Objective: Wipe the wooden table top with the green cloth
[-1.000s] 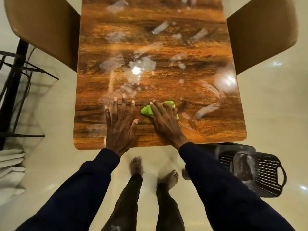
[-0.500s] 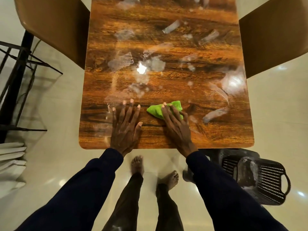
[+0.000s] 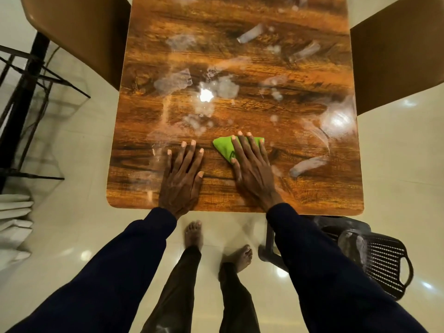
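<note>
The green cloth lies folded into a small wedge on the near half of the wooden table top, a little right of the middle. The right hand lies flat on it, palm down. Its fingers are straight and close together over the cloth and its thumb runs along the cloth's left edge. Green shows to the left of the fingers and at the far right corner past the fingertips.

Just left of the cloth, apart from it, the left hand rests flat on the bare wood, fingers straight and slightly fanned, holding nothing. Both wrists cross the near table edge, and dark blue sleeves run back toward the camera.

Whitish smears are scattered over the wood beyond and beside the hands: streaks at the far right, a cloudy patch near the right edge, and a streak just right of the right hand. A bright glare spot sits near the table's middle.

A tan chair stands against the far left side of the table and another tan chair against the far right. A black slatted plastic chair stands at the near right corner, partly under the table. Two bare feet stand on the glossy pale floor below the near edge. At the far left is a black metal frame, and nearer, a stack of white things that I cannot make out.
</note>
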